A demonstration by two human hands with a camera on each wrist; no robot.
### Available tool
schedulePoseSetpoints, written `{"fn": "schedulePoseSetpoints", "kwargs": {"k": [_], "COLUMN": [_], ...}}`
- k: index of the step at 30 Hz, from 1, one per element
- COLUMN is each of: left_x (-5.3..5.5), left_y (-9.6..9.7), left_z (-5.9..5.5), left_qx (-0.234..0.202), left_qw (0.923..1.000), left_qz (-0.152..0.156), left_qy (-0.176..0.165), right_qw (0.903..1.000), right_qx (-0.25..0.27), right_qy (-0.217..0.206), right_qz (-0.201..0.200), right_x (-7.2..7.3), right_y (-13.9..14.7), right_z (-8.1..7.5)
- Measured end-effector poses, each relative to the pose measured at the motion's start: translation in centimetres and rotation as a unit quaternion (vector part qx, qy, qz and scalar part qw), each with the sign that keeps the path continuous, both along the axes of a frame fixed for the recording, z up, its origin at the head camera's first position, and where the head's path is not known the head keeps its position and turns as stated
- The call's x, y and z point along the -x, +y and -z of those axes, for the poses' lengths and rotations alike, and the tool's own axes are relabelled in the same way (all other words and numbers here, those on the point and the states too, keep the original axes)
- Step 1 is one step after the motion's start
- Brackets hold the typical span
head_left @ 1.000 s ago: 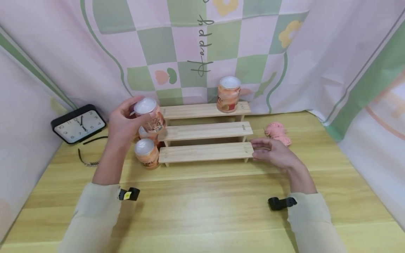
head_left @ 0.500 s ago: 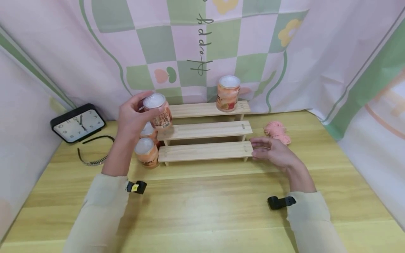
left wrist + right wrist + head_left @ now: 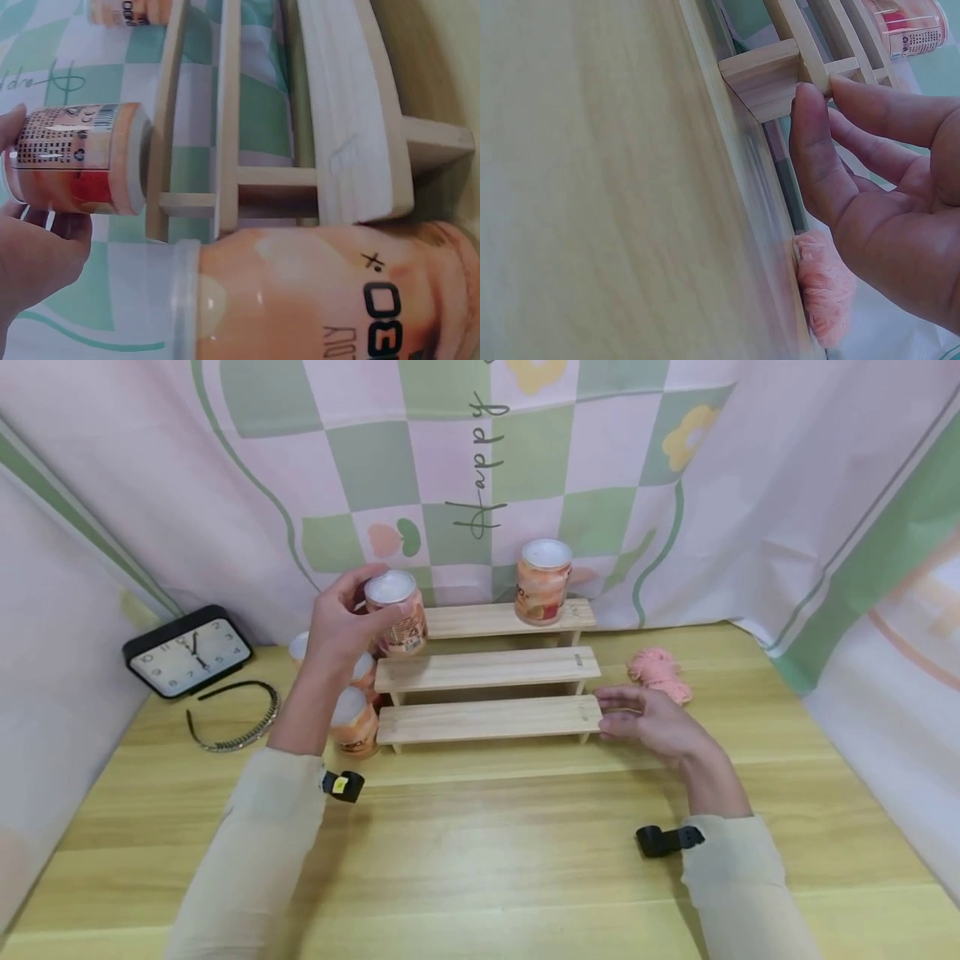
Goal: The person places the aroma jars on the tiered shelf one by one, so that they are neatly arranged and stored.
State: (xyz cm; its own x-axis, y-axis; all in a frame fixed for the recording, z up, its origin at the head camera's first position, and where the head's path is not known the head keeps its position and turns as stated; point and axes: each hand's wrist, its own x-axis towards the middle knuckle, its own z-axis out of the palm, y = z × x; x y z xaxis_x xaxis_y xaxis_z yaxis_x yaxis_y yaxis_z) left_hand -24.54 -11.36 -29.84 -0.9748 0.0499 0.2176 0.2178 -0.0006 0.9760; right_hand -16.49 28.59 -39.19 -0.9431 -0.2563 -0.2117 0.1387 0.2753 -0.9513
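Note:
My left hand (image 3: 345,614) grips an orange-labelled can (image 3: 401,631) around its side, at the left end of the top tier of a wooden three-step shelf (image 3: 491,720). In the left wrist view this can (image 3: 75,157) has its base close to the top board; whether they touch I cannot tell. My right hand (image 3: 656,722) pinches the right end of the lowest board, thumb and forefinger at its corner (image 3: 817,75). A matching can (image 3: 542,585) stands upright on the top tier's right end.
Several similar cans, one in front (image 3: 354,727), stand on the table left of the shelf, partly behind my left arm. A black clock (image 3: 187,652) and headband (image 3: 240,742) lie farther left. Pink yarn (image 3: 660,675) sits by my right hand. A patterned curtain (image 3: 375,460) hangs behind.
My left hand has carried the can rightward and farther back, from beside the shelf to the top tier's left end. The right hand has stayed at the lowest board.

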Motion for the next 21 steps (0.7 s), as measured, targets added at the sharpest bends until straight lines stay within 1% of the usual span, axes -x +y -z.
{"fn": "schedulePoseSetpoints", "kwargs": {"k": [3, 8, 11, 14, 19, 21], "left_x": [0.3, 0.7, 0.8, 1.0, 1.1, 1.2], "left_y": [0.2, 0.7, 1.1, 1.4, 1.8, 2.0], "left_z": [0.1, 0.1, 0.0, 0.2, 0.5, 0.5], "left_qx": [0.004, 0.027, 0.033, 0.024, -0.005, -0.007], "left_qw": [1.0000, 0.9996, 0.9993, 0.9994, 0.9996, 0.9994], "left_qz": [0.002, -0.010, -0.018, -0.023, -0.026, -0.032], "left_qy": [0.002, 0.001, 0.001, 0.003, 0.010, 0.013], "right_qw": [1.0000, 1.0000, 1.0000, 1.0000, 1.0000, 1.0000], "right_qx": [0.001, -0.002, -0.005, -0.008, -0.003, -0.002], "right_qy": [-0.001, -0.002, -0.002, -0.003, -0.001, -0.001], "right_qz": [-0.001, 0.002, 0.002, 0.002, 0.000, -0.001], "right_x": [0.1, 0.1, 0.1, 0.0, 0.1, 0.1], "right_y": [0.1, 0.3, 0.3, 0.2, 0.0, 0.0], "right_z": [0.0, 0.0, 0.0, -0.1, 0.0, 0.0]}}
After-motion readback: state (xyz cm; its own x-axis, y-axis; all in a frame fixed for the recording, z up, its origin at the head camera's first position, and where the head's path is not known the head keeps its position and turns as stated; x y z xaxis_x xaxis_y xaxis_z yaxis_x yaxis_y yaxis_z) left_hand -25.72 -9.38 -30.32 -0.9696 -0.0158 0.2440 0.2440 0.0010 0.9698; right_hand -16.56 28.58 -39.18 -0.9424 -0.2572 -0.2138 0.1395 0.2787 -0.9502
